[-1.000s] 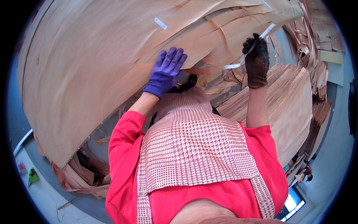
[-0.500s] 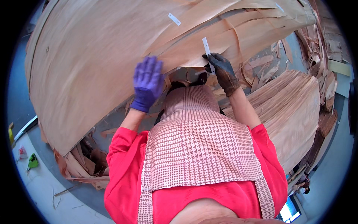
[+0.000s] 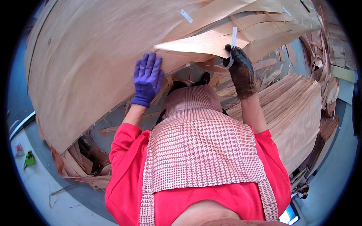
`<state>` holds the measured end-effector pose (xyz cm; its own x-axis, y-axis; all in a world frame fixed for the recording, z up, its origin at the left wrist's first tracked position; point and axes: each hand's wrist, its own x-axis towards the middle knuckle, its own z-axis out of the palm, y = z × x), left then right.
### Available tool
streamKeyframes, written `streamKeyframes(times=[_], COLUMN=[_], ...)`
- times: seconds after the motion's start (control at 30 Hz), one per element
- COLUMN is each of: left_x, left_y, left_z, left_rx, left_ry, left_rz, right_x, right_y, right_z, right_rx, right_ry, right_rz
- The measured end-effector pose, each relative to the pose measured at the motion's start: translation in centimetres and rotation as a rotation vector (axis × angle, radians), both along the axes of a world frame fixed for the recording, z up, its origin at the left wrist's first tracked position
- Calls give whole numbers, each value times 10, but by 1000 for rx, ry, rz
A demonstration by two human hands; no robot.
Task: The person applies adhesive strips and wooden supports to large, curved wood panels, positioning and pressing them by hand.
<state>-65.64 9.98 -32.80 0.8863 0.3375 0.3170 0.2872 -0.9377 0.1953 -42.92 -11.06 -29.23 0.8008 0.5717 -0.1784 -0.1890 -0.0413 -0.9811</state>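
My left hand (image 3: 148,78), in a purple glove, lies flat with fingers stretched out on a large wood veneer sheet (image 3: 86,67), close to its near edge. My right hand (image 3: 240,69), in a dark, stained glove, pinches a strip of white tape (image 3: 234,37); one end sticks up and the other curls below the fingers. A pointed veneer flap (image 3: 200,44) runs to my right fingers and stands partly lifted off the sheet. Whether the fingers also grip its edge, I cannot tell. Another short white tape piece (image 3: 186,16) sits on the sheet farther off.
A stack of veneer (image 3: 286,113) lies to the right. Torn scraps (image 3: 269,73) cover the floor beyond it, and more crumpled veneer (image 3: 88,162) lies at lower left. A bright green object (image 3: 29,159) rests at far left. Splits run through the sheet's right part.
My right hand has moved right with the tape strip, and the veneer flap has shifted and lifted. My left hand has settled flat on the sheet.
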Motion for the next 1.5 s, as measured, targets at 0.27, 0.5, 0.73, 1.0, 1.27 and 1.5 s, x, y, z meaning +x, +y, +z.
streamKeyframes(times=[0.27,0.5,0.73,1.0,1.27,1.5], left_x=[4,20,30,36,46,50], left_y=[0,2,17,25,31,38], left_z=[0,19,17,12,16,20], left_rx=[-77,-123,58,143,258,303], left_ry=[-136,-295,-235,-200,-246,-245], left_rz=[-3,87,-63,-180,-177,-189], right_x=[-7,-11,-14,-13,-15,-16], right_y=[8,9,10,5,12,18], right_z=[-34,-31,-25,-31,-26,-10], right_rx=[-30,-75,49,-34,72,-28], right_ry=[417,374,490,220,450,328], right_rz=[-57,-73,-129,-10,-119,-88])
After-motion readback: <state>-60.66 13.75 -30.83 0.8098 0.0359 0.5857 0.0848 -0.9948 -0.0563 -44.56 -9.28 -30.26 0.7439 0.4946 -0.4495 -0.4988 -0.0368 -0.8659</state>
